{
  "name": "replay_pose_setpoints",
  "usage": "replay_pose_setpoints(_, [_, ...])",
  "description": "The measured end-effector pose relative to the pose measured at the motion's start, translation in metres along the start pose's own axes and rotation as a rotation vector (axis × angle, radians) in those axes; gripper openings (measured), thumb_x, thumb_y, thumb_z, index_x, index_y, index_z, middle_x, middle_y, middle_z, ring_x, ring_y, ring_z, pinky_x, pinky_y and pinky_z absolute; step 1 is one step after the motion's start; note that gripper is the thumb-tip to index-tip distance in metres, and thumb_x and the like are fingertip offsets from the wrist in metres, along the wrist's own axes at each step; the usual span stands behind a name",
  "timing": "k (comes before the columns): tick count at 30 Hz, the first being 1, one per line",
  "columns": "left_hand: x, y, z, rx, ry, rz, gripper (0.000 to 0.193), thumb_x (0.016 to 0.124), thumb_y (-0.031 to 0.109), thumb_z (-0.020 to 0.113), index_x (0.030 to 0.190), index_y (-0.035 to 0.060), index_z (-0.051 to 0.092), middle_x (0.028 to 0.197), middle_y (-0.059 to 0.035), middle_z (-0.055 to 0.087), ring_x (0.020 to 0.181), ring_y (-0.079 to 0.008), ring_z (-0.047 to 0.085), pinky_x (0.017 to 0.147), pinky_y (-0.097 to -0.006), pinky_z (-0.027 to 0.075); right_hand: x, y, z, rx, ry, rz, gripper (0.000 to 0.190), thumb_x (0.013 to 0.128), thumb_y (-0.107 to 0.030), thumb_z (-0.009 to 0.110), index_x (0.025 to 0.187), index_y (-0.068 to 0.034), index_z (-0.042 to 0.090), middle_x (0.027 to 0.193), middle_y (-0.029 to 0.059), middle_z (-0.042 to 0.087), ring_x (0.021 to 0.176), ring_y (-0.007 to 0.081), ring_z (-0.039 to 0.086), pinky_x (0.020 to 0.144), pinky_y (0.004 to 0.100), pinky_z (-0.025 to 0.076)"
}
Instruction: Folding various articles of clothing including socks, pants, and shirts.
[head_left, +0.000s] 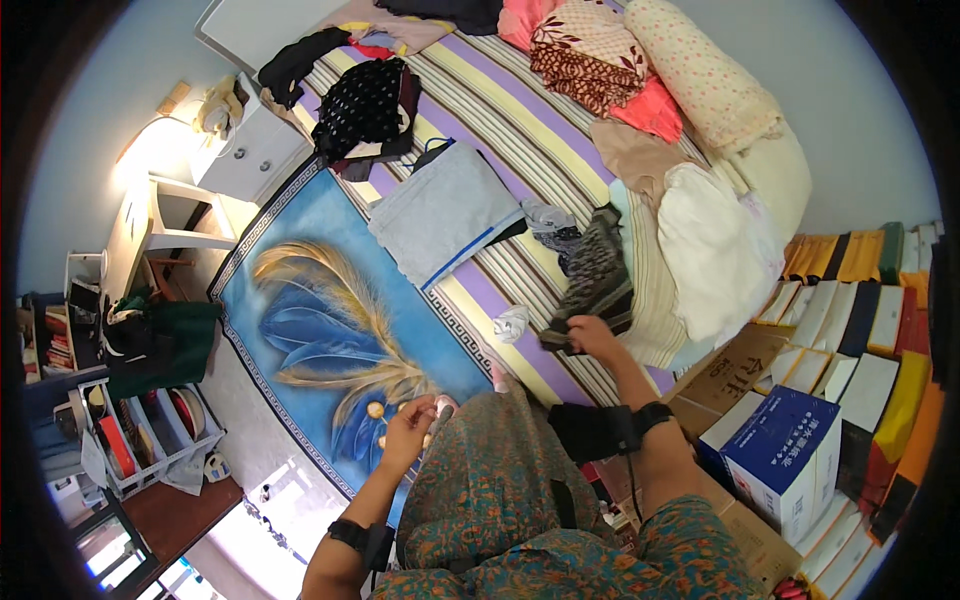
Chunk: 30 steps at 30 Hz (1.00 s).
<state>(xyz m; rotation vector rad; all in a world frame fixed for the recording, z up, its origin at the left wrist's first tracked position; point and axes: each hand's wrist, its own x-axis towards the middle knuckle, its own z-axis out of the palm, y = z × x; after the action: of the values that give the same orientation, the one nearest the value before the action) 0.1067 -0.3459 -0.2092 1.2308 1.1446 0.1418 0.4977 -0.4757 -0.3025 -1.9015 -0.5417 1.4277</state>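
My right hand (596, 337) grips the edge of a dark brown-and-grey patterned cloth item (600, 270), which lies bunched on the striped bed sheet (517, 124). A small crumpled white cloth (511, 324) sits to its left. Behind it are a bunched grey-and-dark printed cloth (551, 225) and a flat light-grey garment (454, 206) with a blue stripe. My left hand (409, 431) hangs low beside my patterned clothing, above the blue rug (322, 315), fingers bent. A small pinkish thing (444, 405) shows at its fingertips; whether it is held is unclear.
A black dotted garment pile (367, 105), folded brown-patterned bedding (589, 56) and a white cloth heap (712, 247) lie on the bed. Boxes, including a blue-and-white carton (780, 442), stack at right. A white chair (191, 217) and storage basket (154, 457) stand left.
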Motion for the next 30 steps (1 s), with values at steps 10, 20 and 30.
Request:
replay_pose_setpoints(10, [-0.014, -0.018, -0.011, -0.010, -0.022, -0.053, 0.030, 0.092, 0.011, 0.058, 0.121, 0.0005, 0.058, 0.097, -0.0055, 0.065, 0.085, -0.0116, 0.060, 0.079, -0.0257, 0.048, 0.018, 0.026, 0.025, 0.175, 0.548, 0.006, 0.021, 0.085, -0.005, 0.051, 0.101, 0.003, 0.062, 0.076, 0.0079, 0.061, 0.064, 0.0157, 0.060, 0.062, 0.0303, 0.047])
replay_pose_setpoints(20, [-0.011, -0.016, -0.003, 0.084, -0.007, -0.144, 0.033, 0.093, 0.015, 0.058, 0.122, -0.0012, 0.056, 0.103, -0.0078, 0.066, 0.087, -0.0149, 0.061, 0.082, -0.0281, 0.047, -0.028, 0.030, -0.089, -0.726, 0.982, 0.237, 0.053, 0.080, -0.021, 0.065, 0.130, -0.012, 0.052, 0.144, 0.0199, 0.033, 0.134, 0.0417, 0.026, 0.108, 0.0466, 0.029])
replay_pose_setpoints(30, [0.006, 0.006, 0.014, 0.087, -0.019, -0.144, 0.032, 0.092, 0.015, 0.059, 0.120, -0.0002, 0.057, 0.101, -0.0080, 0.066, 0.088, -0.0149, 0.060, 0.083, -0.0287, 0.047, -0.033, 0.066, -0.184, -0.528, 1.127, 0.214, 0.044, 0.079, -0.009, 0.060, 0.122, -0.004, 0.053, 0.123, 0.0179, 0.055, 0.108, 0.0311, 0.055, 0.092, 0.0374, 0.045])
